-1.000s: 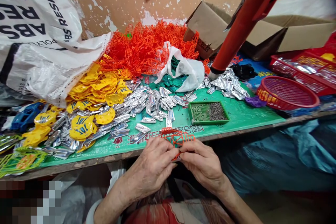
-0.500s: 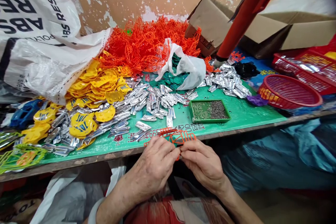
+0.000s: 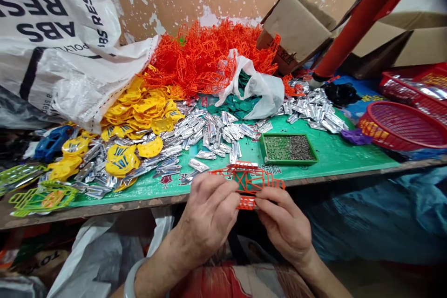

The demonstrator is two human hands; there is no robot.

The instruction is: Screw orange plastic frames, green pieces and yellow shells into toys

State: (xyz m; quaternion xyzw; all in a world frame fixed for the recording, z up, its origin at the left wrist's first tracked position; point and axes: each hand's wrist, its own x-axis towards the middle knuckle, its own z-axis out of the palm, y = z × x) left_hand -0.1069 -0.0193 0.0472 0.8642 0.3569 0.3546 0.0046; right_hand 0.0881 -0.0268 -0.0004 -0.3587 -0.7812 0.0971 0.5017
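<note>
Both hands (image 3: 244, 223) pinch orange frame (image 3: 249, 181) over table edge (image 3: 331, 177).

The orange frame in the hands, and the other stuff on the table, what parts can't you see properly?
All in the head view:
- Orange frame: its near edge is covered by the left hand and right hand.
- Green tray: its tiny dark bits are too small to name.
- White sack: its lettering is cut off by the picture's left edge.
- Green pieces in the white plastic bag: mostly hidden by the bag.
</note>
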